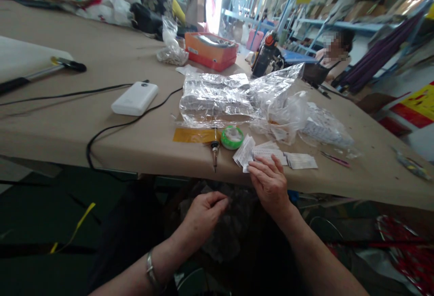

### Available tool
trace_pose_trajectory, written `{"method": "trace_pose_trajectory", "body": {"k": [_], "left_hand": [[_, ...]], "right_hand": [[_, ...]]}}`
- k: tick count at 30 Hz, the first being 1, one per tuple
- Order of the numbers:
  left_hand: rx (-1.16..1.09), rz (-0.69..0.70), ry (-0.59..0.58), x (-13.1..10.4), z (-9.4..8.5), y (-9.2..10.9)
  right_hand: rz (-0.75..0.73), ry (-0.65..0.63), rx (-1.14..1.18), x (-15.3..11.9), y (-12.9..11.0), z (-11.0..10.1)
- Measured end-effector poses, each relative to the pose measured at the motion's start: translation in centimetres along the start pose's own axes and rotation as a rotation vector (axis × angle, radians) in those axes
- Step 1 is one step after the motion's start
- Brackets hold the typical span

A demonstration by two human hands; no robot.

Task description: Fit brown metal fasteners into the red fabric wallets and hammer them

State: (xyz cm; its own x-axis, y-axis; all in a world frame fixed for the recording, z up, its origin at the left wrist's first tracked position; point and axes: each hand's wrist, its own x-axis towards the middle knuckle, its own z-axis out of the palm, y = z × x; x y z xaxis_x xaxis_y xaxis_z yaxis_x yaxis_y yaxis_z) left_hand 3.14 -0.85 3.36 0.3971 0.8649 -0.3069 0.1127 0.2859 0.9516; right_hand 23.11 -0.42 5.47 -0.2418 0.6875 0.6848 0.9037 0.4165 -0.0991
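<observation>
One brown table (68, 138) stretched across the scene. Two people sat beyond it: one far left with a yellow sleeve (179, 12), one far right in a dark apron (317, 71). One white board (27, 56) lay at the left. Four clear bags were on the table: a broad one (217, 95) at the middle, a crumpled one (288, 110) just right of it, a filled one (325, 126) farther right and a small one (169, 52) at the far side, left of one orange box (212, 61).

Two hands worked at the near edge. The right hand (271, 187) had its fingertips on the slips, fingers stretched out; whether it gripped one could not be told. The left hand (205, 212) hung nearer, off the table, thumb and forefinger narrowly apart or meeting; what they held, if anything, could not be told.

The slips (267, 150) lay near the edge in three groups, left, middle and right, overlapping too much to count singly. Left on the table was one white block (139, 97). One cutter (412, 164) lay at the right. One amber strip (191, 135), one pen-like tool (214, 149) and one green roll (232, 146) sat left of the slips; one pink tool (335, 159) lay right of them. One bangle (151, 269) circled the left wrist.
</observation>
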Motion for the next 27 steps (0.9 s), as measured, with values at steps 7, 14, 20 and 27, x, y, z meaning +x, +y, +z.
{"method": "trace_pose_trajectory", "body": {"k": [7, 14, 20, 27], "left_hand": [[-0.866, -0.265, -0.176, 1.0, 2.7, 3.5], [-0.677, -0.345, -0.053, 1.4, 3.5, 4.4], [-0.565, -0.339, -0.047, 1.2, 3.5, 3.9], [-0.534, -0.376, -0.103, 1.5, 3.5, 4.1]], "right_hand": [[-0.086, -0.034, 0.203, -1.9, -3.4, -2.2], [0.051, -0.091, 0.037, -2.2, -1.2, -2.7], [0.159, -0.169, -0.271, -2.5, 2.4, -1.7], [0.181, 0.068, -0.042, -3.2, 3.0, -1.9]]}}
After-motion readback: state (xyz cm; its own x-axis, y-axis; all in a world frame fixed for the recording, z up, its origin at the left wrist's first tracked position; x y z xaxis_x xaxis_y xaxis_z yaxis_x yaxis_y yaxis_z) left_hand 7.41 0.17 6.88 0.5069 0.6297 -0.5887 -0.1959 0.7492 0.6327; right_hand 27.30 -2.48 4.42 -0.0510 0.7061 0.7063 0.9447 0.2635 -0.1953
